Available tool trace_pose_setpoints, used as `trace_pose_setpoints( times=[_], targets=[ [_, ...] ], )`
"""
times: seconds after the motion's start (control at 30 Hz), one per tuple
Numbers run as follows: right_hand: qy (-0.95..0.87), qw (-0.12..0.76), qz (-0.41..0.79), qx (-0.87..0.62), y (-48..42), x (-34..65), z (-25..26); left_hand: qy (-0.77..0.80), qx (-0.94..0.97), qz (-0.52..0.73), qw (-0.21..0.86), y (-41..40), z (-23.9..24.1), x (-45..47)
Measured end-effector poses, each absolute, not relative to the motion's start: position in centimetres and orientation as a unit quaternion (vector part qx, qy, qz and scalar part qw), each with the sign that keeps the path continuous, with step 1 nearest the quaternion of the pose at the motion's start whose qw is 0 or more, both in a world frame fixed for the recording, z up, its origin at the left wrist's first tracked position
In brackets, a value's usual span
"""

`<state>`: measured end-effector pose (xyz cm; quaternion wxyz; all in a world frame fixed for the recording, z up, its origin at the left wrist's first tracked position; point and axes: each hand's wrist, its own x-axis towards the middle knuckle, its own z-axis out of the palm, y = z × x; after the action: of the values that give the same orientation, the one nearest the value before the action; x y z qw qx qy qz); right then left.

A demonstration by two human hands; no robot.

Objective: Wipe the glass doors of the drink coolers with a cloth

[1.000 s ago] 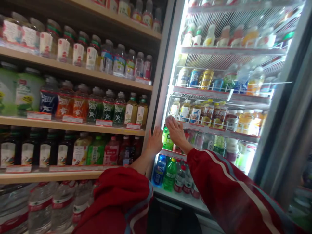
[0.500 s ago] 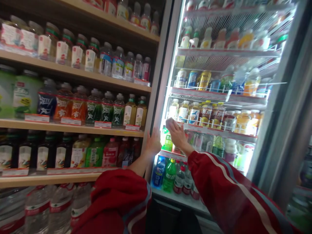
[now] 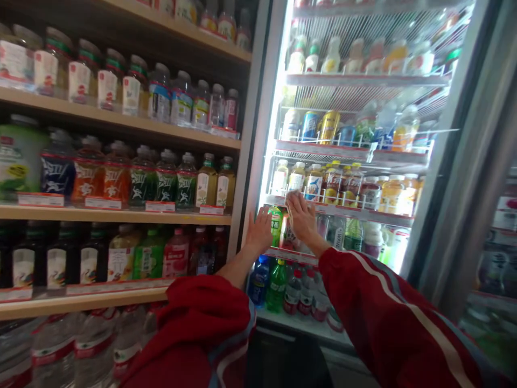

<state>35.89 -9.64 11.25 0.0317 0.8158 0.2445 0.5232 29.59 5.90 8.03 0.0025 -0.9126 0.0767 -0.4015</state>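
Observation:
My right hand (image 3: 304, 220) is pressed flat on a pale, folded cloth (image 3: 291, 198), part of which shows beside the fingers. It is in front of the lit drinks fridge (image 3: 343, 215), level with a shelf edge, apparently against the glass. My left hand (image 3: 259, 229) rests lower left with its fingers spread, near the fridge's left frame, and nothing shows in it. Just behind it stands a green bottle (image 3: 276, 223) inside the fridge. Bottles beyond my right hand are partly hidden by it.
Wooden shelves (image 3: 121, 213) packed with drink bottles run along the left. Large water bottles (image 3: 52, 345) stand low at the left. Inside the fridge, blue and green bottles (image 3: 277, 285) stand on the bottom. A metal door frame (image 3: 440, 215) rises at the right.
Against the shelf rows, my right hand with the cloth has moved a little to the right. My left hand stays near the frame. The whole view has shifted slightly.

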Motion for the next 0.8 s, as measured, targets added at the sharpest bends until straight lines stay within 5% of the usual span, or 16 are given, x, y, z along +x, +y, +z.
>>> trace_pose_setpoints(
  times=[0.8],
  targets=[
    [0.218, 0.027, 0.535, 0.816, -17.8, 36.0, 6.2, 0.18, -0.888, -0.423, 0.034, -1.9, 8.2, 31.2]
  ],
)
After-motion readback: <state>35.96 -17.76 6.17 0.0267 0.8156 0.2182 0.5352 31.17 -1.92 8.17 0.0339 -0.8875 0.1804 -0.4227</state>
